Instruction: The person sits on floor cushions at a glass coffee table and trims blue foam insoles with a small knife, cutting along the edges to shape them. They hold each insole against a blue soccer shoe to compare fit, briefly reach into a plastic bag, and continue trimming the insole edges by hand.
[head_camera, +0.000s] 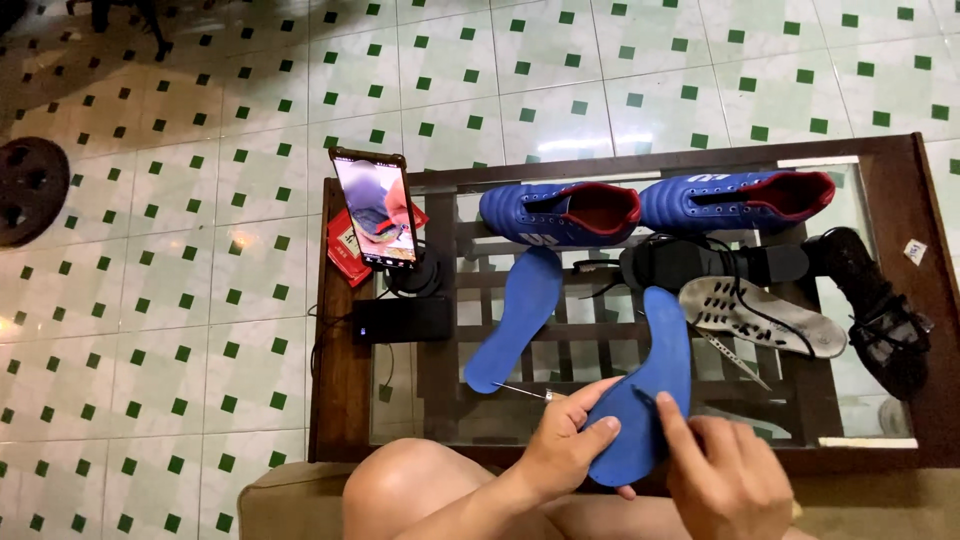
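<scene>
We look down from the head cam at a low wood-framed glass table (890, 160) on a white tile floor w/ green squares. Our left hand (565, 445) and right hand (725, 480) both hold one blue insole (650, 400) at the near table edge, just above our bare knee. Left hand cups the insole's wide lower end from the left, thumb laid across its top face, fingers wrapped under. Right hand pinches a small dark tool against the insole's face w/ thumb and forefinger; we can't tell what the tool is. The insole's long axis runs from near us up and slightly right, narrow end pointing away toward the shoes.

Count: 2 blue insoles; the second insole (515, 320) lies flat on the glass, left of the held one, long axis tilted the same way. 2 blue shoes (560, 212) w/ red lining sit side by side at the far edge, toes pointing left. 1 pale perforated insole (760, 315) lies to the right, next to a black shoe (880, 310). 1 phone (374, 207) stands upright on a stand at the table's left end, screen lit.
</scene>
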